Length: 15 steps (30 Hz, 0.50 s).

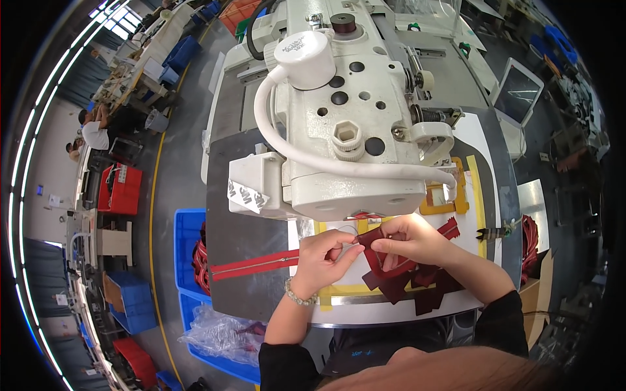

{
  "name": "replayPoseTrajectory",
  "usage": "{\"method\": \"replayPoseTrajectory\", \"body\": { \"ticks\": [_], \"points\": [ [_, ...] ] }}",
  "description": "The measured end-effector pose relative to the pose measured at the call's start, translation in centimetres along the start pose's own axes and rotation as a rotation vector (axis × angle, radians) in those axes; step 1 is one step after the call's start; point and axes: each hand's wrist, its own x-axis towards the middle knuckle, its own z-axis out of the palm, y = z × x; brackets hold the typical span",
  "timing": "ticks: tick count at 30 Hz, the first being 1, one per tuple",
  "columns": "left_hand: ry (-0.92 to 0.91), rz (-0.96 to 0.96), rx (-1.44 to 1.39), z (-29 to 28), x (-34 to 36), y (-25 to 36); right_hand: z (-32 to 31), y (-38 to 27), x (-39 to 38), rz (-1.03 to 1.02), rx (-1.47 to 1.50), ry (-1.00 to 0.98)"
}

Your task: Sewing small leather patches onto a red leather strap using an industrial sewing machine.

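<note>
My left hand (329, 259), with a beaded bracelet at the wrist, has its fingers closed on a dark red fabric piece (367, 238) beside my right hand (407, 241), which pinches the same piece. A red zipper (254, 266) lies to the left of my hands and passes beneath them, with another stretch (448, 228) showing past my right hand. Several dark red fabric pieces (398, 288) lie under and below my right hand on the white work surface with yellow tape. The white sewing machine head (352, 189) stands just beyond my fingers, over a yellow clamp frame (443, 205).
Blue bins (187, 215) with red zippers and plastic bags (218, 335) stand at the left. At the right are a cardboard box (536, 303), red bundles (529, 238) and a screen (515, 91). Across the aisle, people (96, 133) sit near red and blue crates (120, 189).
</note>
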Motion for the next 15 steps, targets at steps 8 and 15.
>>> {"method": "replayPoseTrajectory", "body": {
  "ticks": [8,15],
  "points": [
    [0.068,-0.034,-0.006,-0.24,0.12,0.52,-0.12,0.41,0.17,0.016,0.046,-0.012],
    [0.103,0.126,0.129,-0.32,0.44,0.51,-0.18,0.56,0.23,0.009,0.048,-0.023]
  ]
}}
